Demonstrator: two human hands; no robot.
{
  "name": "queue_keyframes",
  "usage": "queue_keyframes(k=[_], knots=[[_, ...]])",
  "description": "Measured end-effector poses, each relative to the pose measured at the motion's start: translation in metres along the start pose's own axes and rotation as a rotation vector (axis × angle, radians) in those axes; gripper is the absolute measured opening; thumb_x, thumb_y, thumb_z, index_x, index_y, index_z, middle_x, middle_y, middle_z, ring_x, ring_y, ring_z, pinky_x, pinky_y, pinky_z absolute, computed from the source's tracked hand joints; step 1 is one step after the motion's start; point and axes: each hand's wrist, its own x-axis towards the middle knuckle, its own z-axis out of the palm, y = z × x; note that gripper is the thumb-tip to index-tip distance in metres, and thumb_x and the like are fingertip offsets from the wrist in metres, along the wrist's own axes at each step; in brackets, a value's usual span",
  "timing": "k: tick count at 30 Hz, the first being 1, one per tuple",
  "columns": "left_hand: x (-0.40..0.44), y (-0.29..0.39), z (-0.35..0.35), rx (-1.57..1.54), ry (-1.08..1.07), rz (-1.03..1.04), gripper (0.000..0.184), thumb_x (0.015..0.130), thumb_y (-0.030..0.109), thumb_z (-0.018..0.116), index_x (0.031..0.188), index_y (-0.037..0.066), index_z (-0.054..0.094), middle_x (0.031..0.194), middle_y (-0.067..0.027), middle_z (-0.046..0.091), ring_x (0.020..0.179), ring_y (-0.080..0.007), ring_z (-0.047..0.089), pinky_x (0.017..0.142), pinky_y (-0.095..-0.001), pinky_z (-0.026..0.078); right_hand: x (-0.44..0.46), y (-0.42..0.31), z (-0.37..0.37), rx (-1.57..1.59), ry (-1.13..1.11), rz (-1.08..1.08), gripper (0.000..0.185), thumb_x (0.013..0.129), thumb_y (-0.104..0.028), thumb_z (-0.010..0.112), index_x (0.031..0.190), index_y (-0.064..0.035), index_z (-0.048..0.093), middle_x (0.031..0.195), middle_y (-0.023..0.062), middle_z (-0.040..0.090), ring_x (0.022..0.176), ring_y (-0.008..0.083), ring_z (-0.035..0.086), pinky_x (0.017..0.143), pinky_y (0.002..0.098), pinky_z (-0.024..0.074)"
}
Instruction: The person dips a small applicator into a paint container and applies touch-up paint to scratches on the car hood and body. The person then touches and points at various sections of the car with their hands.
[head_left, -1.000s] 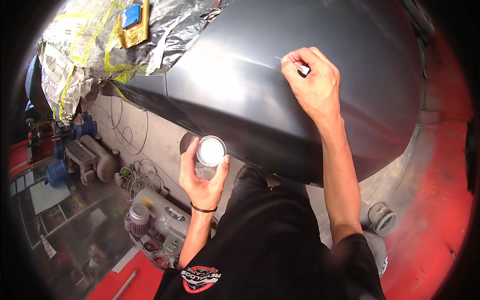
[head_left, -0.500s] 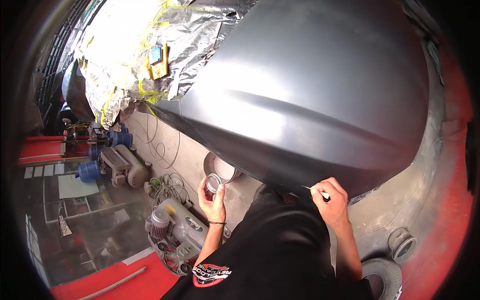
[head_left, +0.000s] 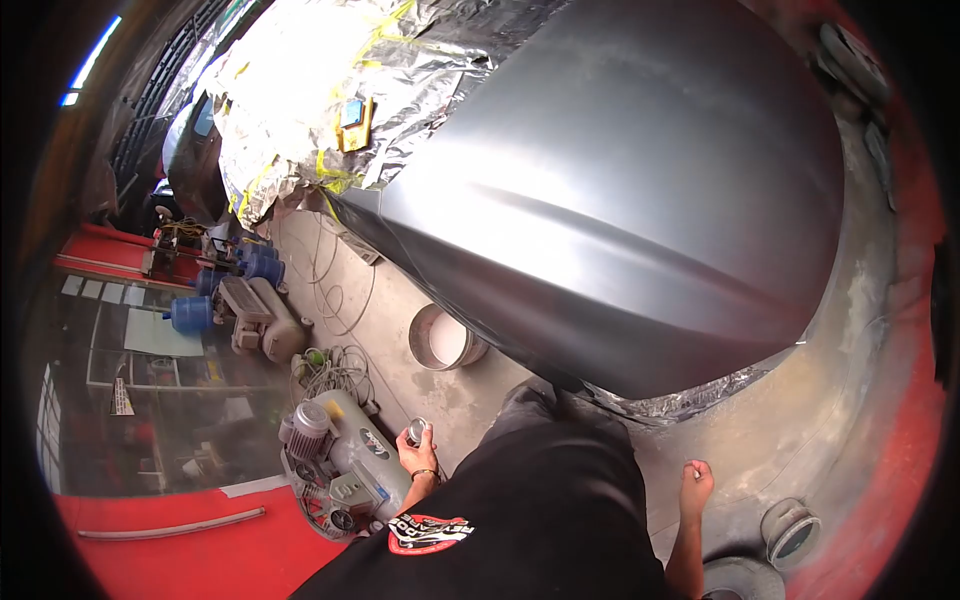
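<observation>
Low at centre-left, my left hand [head_left: 418, 458] has its fingers round a small round tin [head_left: 417, 430], above an air compressor. My right hand [head_left: 697, 485] is raised at the lower right with its fingers closed; something small and pale shows at the fingertips, too small to make out. Both hands are apart from the dark grey car hood [head_left: 640, 190], which fills the upper middle. Foil and newspaper with yellow tape [head_left: 290, 110] cover the car at the upper left, and a blue block [head_left: 352, 112] lies there on a yellow packet [head_left: 356, 135].
A bucket of whitish liquid [head_left: 440, 338] stands on the floor below the hood. The air compressor [head_left: 350, 440], coiled hose [head_left: 335, 380] and blue water jugs [head_left: 190, 314] are at left. A pail [head_left: 790, 532] and a tyre [head_left: 745, 580] lie at lower right.
Both hands have dropped away from the hood toward my body, the left with the tin. The view has shifted back, showing more floor and the whole bucket.
</observation>
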Motion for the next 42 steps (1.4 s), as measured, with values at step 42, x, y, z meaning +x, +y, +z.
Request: queue_keyframes(k=[42], knots=[[-0.244, -0.148, -0.104, -0.197, 0.207, -0.023, 0.059, 0.098, 0.022, 0.092, 0.139, -0.005, 0.059, 0.097, -0.0071, 0.072, 0.068, -0.0114, 0.064, 0.062, -0.027, 0.056, 0.034, 0.17, -0.124, -0.043, -0.03, 0.227, 0.01, 0.103, -0.013, 0.074, 0.097, -0.0073, 0.069, 0.075, 0.0023, 0.067, 0.057, 0.0149, 0.065, 0.054, 0.0313, 0.0536]])
